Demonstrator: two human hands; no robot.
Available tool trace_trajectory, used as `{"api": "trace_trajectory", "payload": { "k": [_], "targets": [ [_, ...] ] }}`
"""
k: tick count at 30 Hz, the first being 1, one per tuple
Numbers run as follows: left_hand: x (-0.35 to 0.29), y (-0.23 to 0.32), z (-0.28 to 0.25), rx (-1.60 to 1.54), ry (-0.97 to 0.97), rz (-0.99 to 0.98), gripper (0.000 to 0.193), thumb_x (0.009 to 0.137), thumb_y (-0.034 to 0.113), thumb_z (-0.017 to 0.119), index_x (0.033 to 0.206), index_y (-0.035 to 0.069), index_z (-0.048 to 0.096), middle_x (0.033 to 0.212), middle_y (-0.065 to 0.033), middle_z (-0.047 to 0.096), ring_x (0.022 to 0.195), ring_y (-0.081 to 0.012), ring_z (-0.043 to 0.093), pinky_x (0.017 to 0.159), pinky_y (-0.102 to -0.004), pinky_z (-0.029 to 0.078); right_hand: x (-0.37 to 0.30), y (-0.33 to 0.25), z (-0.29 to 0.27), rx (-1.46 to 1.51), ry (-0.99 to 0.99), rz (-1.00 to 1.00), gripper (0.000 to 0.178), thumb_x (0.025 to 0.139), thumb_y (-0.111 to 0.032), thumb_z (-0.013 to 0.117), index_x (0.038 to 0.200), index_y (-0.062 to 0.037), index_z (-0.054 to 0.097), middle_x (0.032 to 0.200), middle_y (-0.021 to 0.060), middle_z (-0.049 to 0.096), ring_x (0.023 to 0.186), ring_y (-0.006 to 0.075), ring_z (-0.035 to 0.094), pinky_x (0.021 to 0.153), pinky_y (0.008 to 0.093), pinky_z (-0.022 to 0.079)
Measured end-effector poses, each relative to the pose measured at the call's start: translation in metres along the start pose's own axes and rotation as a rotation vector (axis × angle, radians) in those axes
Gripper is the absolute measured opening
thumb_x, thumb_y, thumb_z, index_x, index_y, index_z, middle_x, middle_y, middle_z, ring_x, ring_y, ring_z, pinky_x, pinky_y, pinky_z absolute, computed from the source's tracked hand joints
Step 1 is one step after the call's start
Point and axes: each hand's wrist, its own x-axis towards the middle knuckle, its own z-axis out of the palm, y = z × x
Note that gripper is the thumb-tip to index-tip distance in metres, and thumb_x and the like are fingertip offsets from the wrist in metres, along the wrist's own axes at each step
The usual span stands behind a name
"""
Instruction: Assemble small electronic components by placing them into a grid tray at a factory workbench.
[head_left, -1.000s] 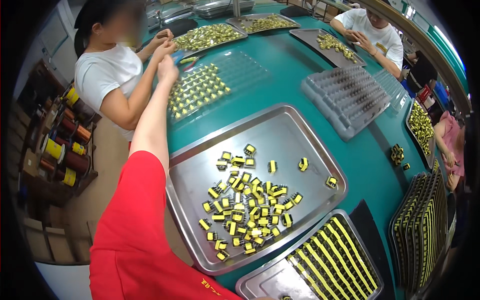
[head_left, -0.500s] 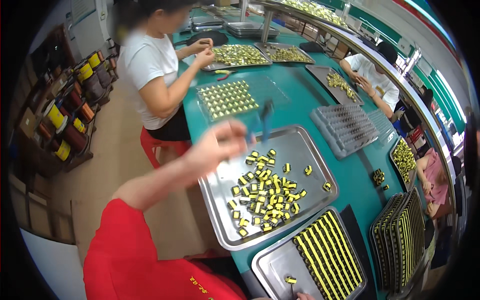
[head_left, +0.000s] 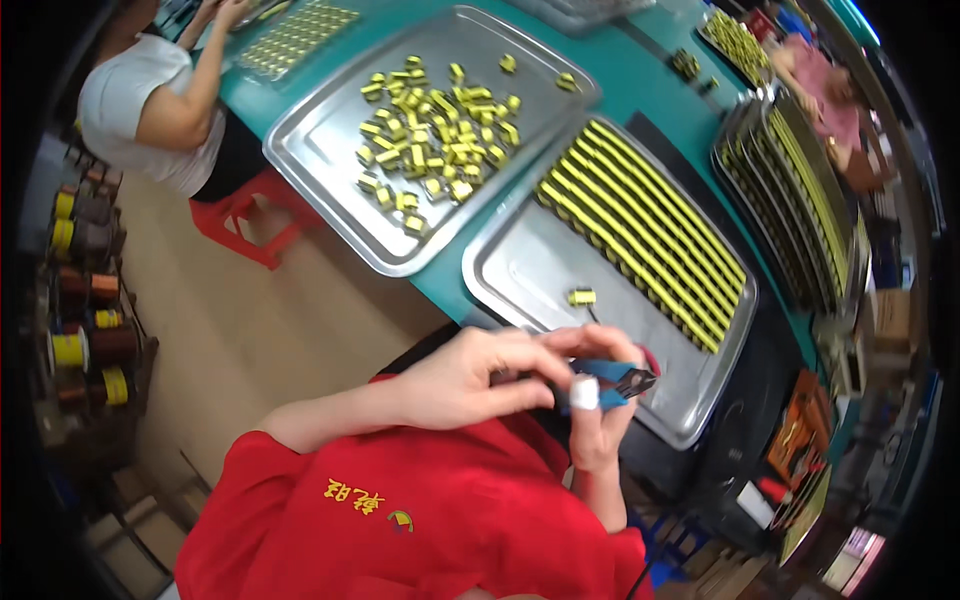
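Head view: our right hand has thumb and fingers clamped on blue-handled pliers; our left hand curls its fingers beside them, though we cannot tell whether it grips. Just beyond our fingertips, one yellow-and-black component lies on a metal tray.

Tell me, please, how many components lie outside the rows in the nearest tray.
1: a yellow component beside the rows, beyond the right hand, which may hide others.
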Motion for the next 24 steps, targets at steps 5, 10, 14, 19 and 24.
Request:
{"api": "trace_trajectory", "payload": {
  "k": [5,10,14,19,24],
  "targets": [
    [0.023,-0.006,-0.008,0.509,0.291,0.095,0.019,0.084,-0.002,0.066,0.102,0.004,0.069,0.102,-0.0057,0.069,0.086,-0.0159,0.063,0.072,-0.0255,0.047,-0.01,-0.005,-0.056,0.165,0.407,-0.098,0.037,0.093,-0.016,0.054,0.125,0.0019,0.048,0.097,0.0155,0.063,0.078,0.0153,0.054,0.071,0.0264,0.044],
    [0.066,-0.038,-0.006,0.866,0.236,0.26,0.03,0.08,0.005,0.07,0.11,0.005,0.063,0.099,-0.0088,0.064,0.08,-0.0197,0.06,0.067,-0.0299,0.047,-0.024,-0.004,-0.078,-0.547,0.361,0.086,0.025,0.086,0.0,0.061,0.111,-0.0019,0.058,0.093,0.0095,0.062,0.083,0.0149,0.056,0.072,0.0284,0.045],
    [0.082,-0.05,0.004,0.949,0.126,0.195,0.032,0.077,0.012,0.074,0.107,0.006,0.062,0.095,-0.0085,0.063,0.082,-0.0247,0.06,0.075,-0.0332,0.049,-0.026,0.015,-0.072,-0.971,0.206,-0.04,0.05,0.064,0.011,0.068,0.111,-0.0035,0.06,0.096,0.0133,0.062,0.082,0.0295,0.06,0.07,0.038,0.049],
    [0.067,-0.034,-0.001,0.146,0.164,-0.025,0.018,0.096,0.007,0.055,0.113,0.003,0.056,0.109,-0.0075,0.067,0.097,-0.0106,0.059,0.086,-0.0266,0.047,-0.025,0.013,-0.073,-0.837,0.302,-0.083,0.047,0.064,0.013,0.069,0.107,-0.0028,0.063,0.091,0.0126,0.063,0.079,0.028,0.06,0.064,0.035,0.05],
    [0.038,-0.022,0.001,-0.577,0.13,-0.143,0.024,0.101,0.021,0.051,0.118,0.005,0.054,0.113,-0.0157,0.064,0.074,-0.008,0.051,0.066,-0.0203,0.043,-0.023,0.002,-0.063,-0.821,0.226,-0.08,0.048,0.064,0.013,0.069,0.108,-0.0034,0.062,0.09,0.0134,0.063,0.077,0.0307,0.06,0.068,0.0368,0.049]
  ]
}}
